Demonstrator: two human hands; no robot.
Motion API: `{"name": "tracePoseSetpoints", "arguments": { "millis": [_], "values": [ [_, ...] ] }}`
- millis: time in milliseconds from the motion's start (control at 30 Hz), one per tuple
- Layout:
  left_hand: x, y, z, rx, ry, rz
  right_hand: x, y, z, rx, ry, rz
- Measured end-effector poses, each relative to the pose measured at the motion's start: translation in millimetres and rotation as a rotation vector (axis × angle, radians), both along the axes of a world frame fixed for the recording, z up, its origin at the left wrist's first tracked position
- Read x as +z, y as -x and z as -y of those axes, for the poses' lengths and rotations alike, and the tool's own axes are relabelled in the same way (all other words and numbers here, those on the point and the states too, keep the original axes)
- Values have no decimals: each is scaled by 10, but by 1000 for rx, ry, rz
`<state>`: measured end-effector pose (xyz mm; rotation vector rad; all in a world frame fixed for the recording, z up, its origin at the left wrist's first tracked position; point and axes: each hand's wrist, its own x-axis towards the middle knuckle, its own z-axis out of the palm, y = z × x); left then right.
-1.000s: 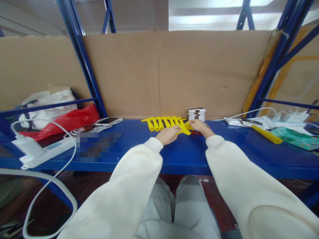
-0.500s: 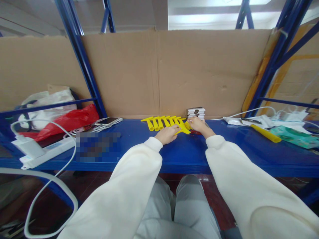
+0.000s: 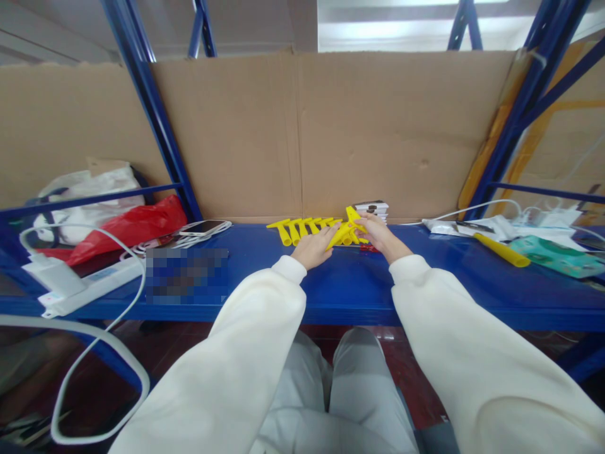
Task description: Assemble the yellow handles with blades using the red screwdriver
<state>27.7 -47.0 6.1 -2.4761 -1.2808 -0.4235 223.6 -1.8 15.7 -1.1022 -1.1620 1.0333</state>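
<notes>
My left hand (image 3: 314,249) is closed around the handle of a yellow T-shaped scraper (image 3: 338,236), which tilts up to the right above the blue shelf board. The fingers of my right hand (image 3: 377,233) pinch the scraper's wide head end; whether they also hold something small I cannot make out. Just left of and behind my hands, several more yellow scrapers (image 3: 295,233) lie side by side in a row. A stack of small white boxes (image 3: 380,209) stands behind my right hand. Something red and flat (image 3: 368,248) lies under that hand, mostly covered.
An upright cardboard sheet (image 3: 227,139) closes off the back of the blue shelf (image 3: 350,293). To the left are a phone (image 3: 210,227), a red plastic bag (image 3: 142,221) and a white power strip (image 3: 89,290). At right, a yellow tube-shaped piece (image 3: 501,250) lies beside a green packet (image 3: 555,255).
The scraper in my left hand has been turned from lying low to tilting upward, its head now near my right fingers. My right hand has shifted slightly, from the boxes' front onto the scraper.
</notes>
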Motion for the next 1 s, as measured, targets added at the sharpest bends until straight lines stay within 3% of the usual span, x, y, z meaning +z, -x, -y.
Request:
{"name": "tracePoseSetpoints", "arguments": {
  "millis": [133,333,467,633,767,1000],
  "values": [
    [-2,6,-1,57,20,-9,3,-125,-75,-200,7,-232],
    [13,31,-15,119,14,93,34,-139,0,-97,61,-374],
    [48,129,-81,271,-33,282,73,-132,65,-24,32,-380],
    [86,419,-195,657,-33,569,69,-120,92,-36,56,-319],
    [25,615,-295,809,11,642,45,-110,98,-33,79,-270],
    [-156,628,-462,818,100,545,7,-128,100,-18,66,-212]
  ]
}}
